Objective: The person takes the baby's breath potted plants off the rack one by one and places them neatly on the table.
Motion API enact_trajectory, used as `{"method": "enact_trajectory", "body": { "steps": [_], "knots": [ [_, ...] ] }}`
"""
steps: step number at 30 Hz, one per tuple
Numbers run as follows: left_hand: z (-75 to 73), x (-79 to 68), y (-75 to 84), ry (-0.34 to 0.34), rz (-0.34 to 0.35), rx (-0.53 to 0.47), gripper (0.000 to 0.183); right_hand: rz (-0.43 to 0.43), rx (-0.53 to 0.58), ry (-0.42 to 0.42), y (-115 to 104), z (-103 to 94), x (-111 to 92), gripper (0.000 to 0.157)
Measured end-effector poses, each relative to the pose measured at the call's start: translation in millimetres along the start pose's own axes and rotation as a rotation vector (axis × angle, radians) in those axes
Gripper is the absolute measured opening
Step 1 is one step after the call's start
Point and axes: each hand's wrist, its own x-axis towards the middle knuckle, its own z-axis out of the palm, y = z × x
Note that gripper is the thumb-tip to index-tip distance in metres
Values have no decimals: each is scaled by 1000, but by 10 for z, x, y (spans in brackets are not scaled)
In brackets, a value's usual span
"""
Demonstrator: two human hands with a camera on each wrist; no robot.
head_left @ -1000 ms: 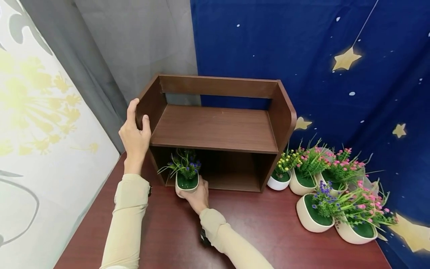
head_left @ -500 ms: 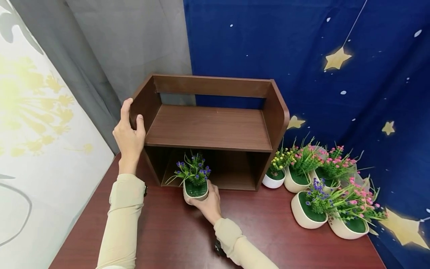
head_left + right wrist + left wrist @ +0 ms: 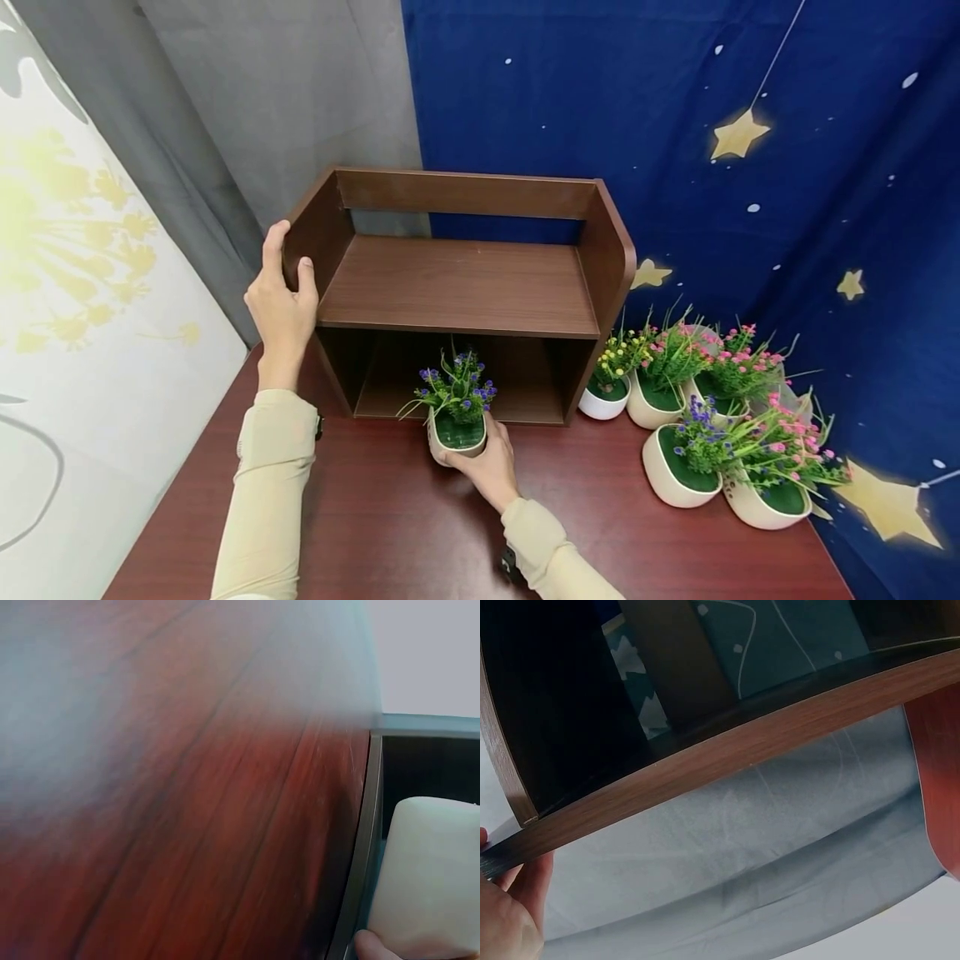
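Note:
A brown two-tier wooden shelf (image 3: 465,283) stands on the table. My left hand (image 3: 281,312) grips the upper front of its left side panel, thumb on the inner side; the left wrist view has the fingers (image 3: 531,889) around the panel's edge. In my right hand (image 3: 487,462) is a potted plant with blue-purple flowers (image 3: 459,392), its cream pot upright at the front of the lower compartment. The thumb lies along the pot's near side, and the other fingers are mostly hidden behind it. In the right wrist view, the pale pot (image 3: 431,877) shows beside a fingertip.
Several potted plants stand right of the shelf: a yellow-flowered one (image 3: 603,404), pink-flowered ones (image 3: 768,504) and a purple-flowered one (image 3: 678,475). Behind the shelf hang a grey curtain (image 3: 300,83) and a blue star-patterned one (image 3: 600,83). The reddish-brown table (image 3: 390,517) extends in front.
My right hand has moved the purple-flowered plant rightward and slightly toward me, out from the lower compartment's left part. The left hand keeps its grip on the side panel; the head view has shifted a little.

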Motion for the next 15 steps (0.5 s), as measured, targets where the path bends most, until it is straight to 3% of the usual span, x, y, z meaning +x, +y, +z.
{"method": "enact_trajectory", "body": {
  "steps": [15],
  "knots": [
    [5, -6, -7, 6, 5, -1, 45, 27, -53, 24, 241, -480, -97, 97]
  ]
}}
